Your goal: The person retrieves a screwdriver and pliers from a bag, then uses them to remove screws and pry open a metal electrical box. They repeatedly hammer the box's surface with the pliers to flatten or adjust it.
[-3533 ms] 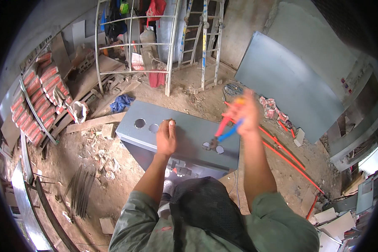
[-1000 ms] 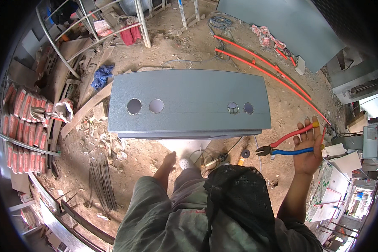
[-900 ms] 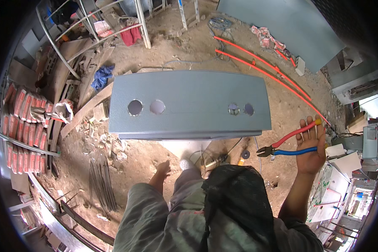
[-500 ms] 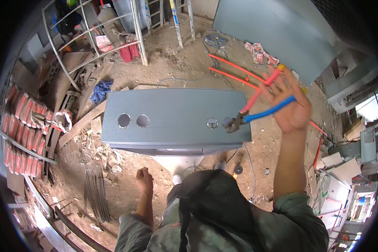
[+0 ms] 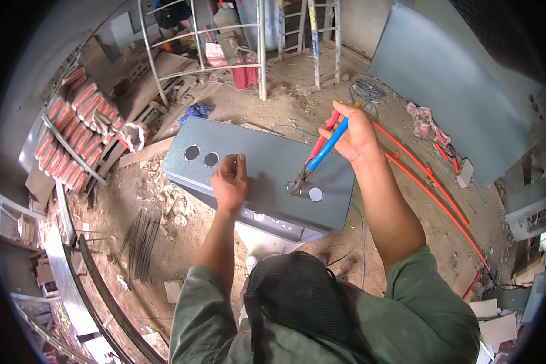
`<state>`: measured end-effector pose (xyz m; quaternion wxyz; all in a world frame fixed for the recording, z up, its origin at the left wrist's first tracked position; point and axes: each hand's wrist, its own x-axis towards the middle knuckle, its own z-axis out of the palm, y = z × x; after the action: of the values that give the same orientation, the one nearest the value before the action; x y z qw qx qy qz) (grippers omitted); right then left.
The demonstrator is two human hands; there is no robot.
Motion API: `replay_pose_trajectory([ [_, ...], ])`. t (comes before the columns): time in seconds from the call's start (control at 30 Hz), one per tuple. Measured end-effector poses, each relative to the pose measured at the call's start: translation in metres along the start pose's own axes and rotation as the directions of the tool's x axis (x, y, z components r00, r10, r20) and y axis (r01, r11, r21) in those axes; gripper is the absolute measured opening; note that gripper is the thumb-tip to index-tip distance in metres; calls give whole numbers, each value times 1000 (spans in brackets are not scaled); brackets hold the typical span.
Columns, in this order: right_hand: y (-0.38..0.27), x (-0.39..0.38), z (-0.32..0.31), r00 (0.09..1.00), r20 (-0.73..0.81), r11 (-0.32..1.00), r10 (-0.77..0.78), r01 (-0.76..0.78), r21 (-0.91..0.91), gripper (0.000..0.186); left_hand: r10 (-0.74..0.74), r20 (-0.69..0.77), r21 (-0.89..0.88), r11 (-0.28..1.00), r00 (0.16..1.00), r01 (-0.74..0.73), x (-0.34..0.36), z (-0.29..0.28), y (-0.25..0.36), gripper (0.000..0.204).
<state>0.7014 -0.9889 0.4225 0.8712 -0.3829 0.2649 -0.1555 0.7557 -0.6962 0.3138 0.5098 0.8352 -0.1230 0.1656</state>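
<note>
A grey metal box point(image 5: 261, 145) stands before me, with two round holes cut near its left end and two near its right end. My right hand point(image 5: 357, 134) is wrapped around the pliers point(image 5: 329, 144), which have one red and one blue handle. The jaws point down at the left hole point(image 5: 290, 187) of the right-hand pair and partly cover it. Over the box's middle, near its front edge, my left hand point(image 5: 229, 184) is closed with the thumb up. Whatever is inside its curled fingers, if anything, is hidden.
Orange-red tubing point(image 5: 432, 177) curves along the floor at right. Stacked red-and-white bags point(image 5: 79, 124) lie at left, near thin rods point(image 5: 141, 246). Metal scaffolding point(image 5: 262, 54) and a ladder point(image 5: 315, 45) stand behind. A large grey panel point(image 5: 446, 91) leans at the far right.
My right hand has closed around the pliers and brought their jaws to a hole. The left hand has risen from beside me to above the box. The view has turned, so the box now appears slanted.
</note>
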Motion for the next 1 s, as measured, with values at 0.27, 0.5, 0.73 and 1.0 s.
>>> replay_pose_trajectory([
  [0.27,-1,-10,6,993,98,998,-67,68,-11,51,-53,-37,71,996,998,56,-3,2,6,32],
  [0.5,6,-2,10,996,68,998,-62,61,10,48,17,-46,160,987,999,-9,1,9,-3,31],
  [0.73,9,-24,16,991,41,992,-124,124,8,59,18,17,171,985,1000,-21,-1,-1,10,26],
  [1.0,26,-57,28,957,137,965,-255,261,-28,65,48,41,157,986,998,-53,0,-3,6,23],
])
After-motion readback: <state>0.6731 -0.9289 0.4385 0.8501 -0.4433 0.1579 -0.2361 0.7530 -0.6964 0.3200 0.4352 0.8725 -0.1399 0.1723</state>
